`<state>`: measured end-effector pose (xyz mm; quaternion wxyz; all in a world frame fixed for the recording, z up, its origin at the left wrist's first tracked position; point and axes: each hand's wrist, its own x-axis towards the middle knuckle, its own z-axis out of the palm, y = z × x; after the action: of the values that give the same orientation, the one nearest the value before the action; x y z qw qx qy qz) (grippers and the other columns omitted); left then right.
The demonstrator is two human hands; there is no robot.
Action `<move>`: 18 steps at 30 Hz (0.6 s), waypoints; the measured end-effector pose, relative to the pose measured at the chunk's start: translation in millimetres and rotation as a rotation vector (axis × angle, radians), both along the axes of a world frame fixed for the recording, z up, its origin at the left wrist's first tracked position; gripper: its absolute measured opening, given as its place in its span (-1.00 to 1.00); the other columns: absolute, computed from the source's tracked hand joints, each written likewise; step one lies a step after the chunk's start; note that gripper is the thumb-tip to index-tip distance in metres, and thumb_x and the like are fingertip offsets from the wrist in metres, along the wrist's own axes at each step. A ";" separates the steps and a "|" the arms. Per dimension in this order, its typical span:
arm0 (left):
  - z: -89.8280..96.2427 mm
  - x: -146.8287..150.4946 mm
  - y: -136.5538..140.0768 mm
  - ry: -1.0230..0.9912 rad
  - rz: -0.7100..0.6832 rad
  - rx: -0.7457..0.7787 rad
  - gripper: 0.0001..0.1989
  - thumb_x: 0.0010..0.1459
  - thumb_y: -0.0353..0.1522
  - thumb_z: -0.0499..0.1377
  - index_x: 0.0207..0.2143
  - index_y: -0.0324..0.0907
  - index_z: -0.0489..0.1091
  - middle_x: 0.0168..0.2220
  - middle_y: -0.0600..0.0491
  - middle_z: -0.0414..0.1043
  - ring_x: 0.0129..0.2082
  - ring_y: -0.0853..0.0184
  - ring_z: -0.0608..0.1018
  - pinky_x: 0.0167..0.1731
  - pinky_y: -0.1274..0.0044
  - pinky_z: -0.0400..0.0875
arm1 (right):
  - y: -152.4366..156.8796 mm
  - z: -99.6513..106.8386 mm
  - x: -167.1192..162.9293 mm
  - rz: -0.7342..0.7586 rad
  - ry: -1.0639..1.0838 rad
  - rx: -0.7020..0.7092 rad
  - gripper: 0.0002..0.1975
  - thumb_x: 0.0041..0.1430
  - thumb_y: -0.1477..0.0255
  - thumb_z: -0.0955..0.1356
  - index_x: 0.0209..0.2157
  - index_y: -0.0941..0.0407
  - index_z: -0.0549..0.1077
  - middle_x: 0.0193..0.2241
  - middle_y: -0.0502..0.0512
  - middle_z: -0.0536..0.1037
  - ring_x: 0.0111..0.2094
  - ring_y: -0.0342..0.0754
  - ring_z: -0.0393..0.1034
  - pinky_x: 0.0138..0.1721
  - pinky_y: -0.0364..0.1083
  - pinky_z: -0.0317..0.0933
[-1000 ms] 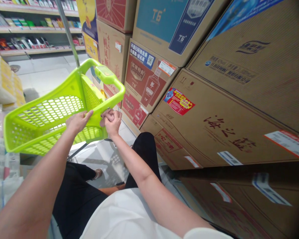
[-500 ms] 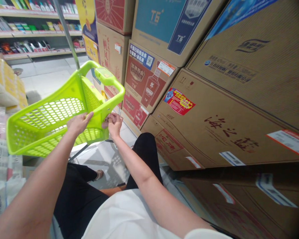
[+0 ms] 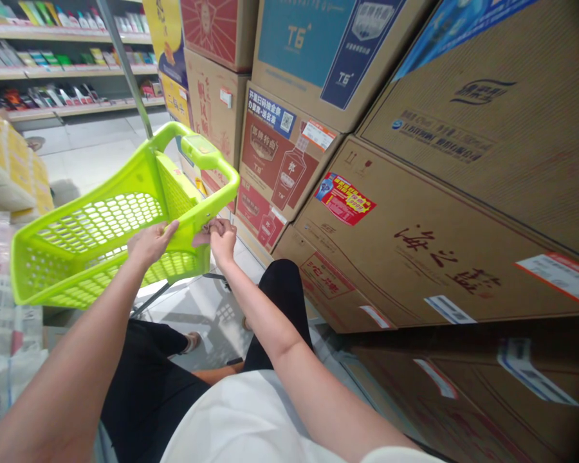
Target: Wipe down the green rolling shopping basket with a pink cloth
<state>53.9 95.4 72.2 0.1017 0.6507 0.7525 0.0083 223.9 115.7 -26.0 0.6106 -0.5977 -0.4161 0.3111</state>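
A lime-green shopping cart (image 3: 189,233) with perforated basket walls stands tilted in view, its handle toward the boxes. My left hand (image 3: 150,243) is closed over the near top rim of the basket, thumb lying along the edge. Just right of it, my right hand (image 3: 224,242) has its fingers closed on a crumpled pinkish-brown cloth (image 3: 202,238). That cloth touches the outer side of the cart below the handle. No goods show in the visible part of the basket.
Stacked cardboard cartons (image 3: 415,225) line the right side, close to my knee. Yellow packages (image 3: 19,161) and plastic-wrapped packs (image 3: 0,289) stand at the left. Shelves of bottles (image 3: 72,67) are at the back. A grey metal pole (image 3: 125,71) rises behind the cart.
The cloth in my right hand has shifted slightly left and down along the cart's side. My left hand keeps its hold on the rim, and the cart is nearly unmoved.
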 end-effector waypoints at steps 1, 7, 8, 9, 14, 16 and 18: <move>-0.3 -0.1 0.0 0.000 -0.002 0.001 -0.19 0.23 0.17 -0.34 -0.13 -0.10 0.54 -0.13 -0.14 0.59 -0.13 -0.01 0.57 -0.26 0.38 0.34 | -3.1 -3.2 -2.3 -0.011 0.009 0.003 -0.78 0.05 0.48 0.34 -0.22 0.10 0.50 -0.20 0.09 0.49 -0.06 -0.03 0.41 0.05 -0.08 0.32; -0.3 -0.1 -1.4 0.002 -0.014 0.010 -0.18 0.24 0.17 -0.35 -0.08 -0.09 0.54 -0.11 -0.13 0.59 -0.11 0.02 0.56 -0.28 0.42 0.33 | -16.4 -40.1 -10.6 0.105 0.081 -0.342 -0.90 0.06 0.45 0.31 -0.36 0.09 0.46 -0.45 -0.05 0.50 -0.32 -0.11 0.45 -0.19 -0.19 0.37; -0.1 0.0 -1.7 0.002 -0.015 0.008 -0.18 0.24 0.17 -0.35 -0.09 -0.09 0.54 -0.13 -0.12 0.59 -0.12 0.03 0.56 -0.29 0.43 0.32 | -15.6 -42.0 -10.2 0.120 0.083 -0.394 -0.92 0.05 0.45 0.32 -0.38 0.09 0.45 -0.48 -0.07 0.48 -0.36 -0.12 0.45 -0.22 -0.20 0.37; -0.1 0.0 -1.7 0.003 -0.016 0.006 -0.18 0.24 0.16 -0.35 -0.10 -0.09 0.54 -0.14 -0.11 0.60 -0.13 0.04 0.56 -0.30 0.44 0.32 | -14.0 -41.6 -9.8 0.122 0.082 -0.421 -0.93 0.04 0.46 0.33 -0.39 0.09 0.45 -0.49 -0.08 0.46 -0.38 -0.12 0.44 -0.23 -0.20 0.37; -2.3 -0.9 0.1 0.019 -0.008 0.009 -0.19 0.25 0.16 -0.35 -0.10 -0.08 0.54 -0.13 -0.11 0.59 -0.12 0.04 0.56 -0.31 0.44 0.29 | -7.3 -24.2 -11.5 0.068 -0.003 -0.234 -0.82 0.05 0.48 0.33 -0.25 0.07 0.48 -0.28 0.03 0.48 -0.24 -0.09 0.45 -0.05 -0.14 0.37; -2.8 -1.3 0.7 0.028 -0.009 0.006 -0.18 0.25 0.15 -0.35 -0.10 -0.10 0.55 -0.12 -0.12 0.59 -0.11 0.02 0.56 -0.32 0.43 0.29 | -8.8 -22.2 -13.9 0.029 -0.024 -0.146 -0.77 0.05 0.47 0.34 -0.19 0.06 0.47 -0.18 0.07 0.46 -0.15 -0.07 0.43 0.03 -0.10 0.35; -2.4 -1.2 0.7 0.033 -0.009 0.008 -0.18 0.25 0.15 -0.35 -0.08 -0.10 0.54 -0.13 -0.12 0.59 -0.10 0.01 0.56 -0.32 0.43 0.29 | -12.1 -27.5 -15.9 0.008 0.006 -0.127 -0.76 0.06 0.46 0.33 -0.18 0.07 0.45 -0.17 0.08 0.46 -0.10 -0.06 0.41 0.06 -0.08 0.34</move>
<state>52.7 96.1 69.8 0.0869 0.6547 0.7509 0.0000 208.0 103.6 -53.5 0.5713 -0.6326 -0.3961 0.3413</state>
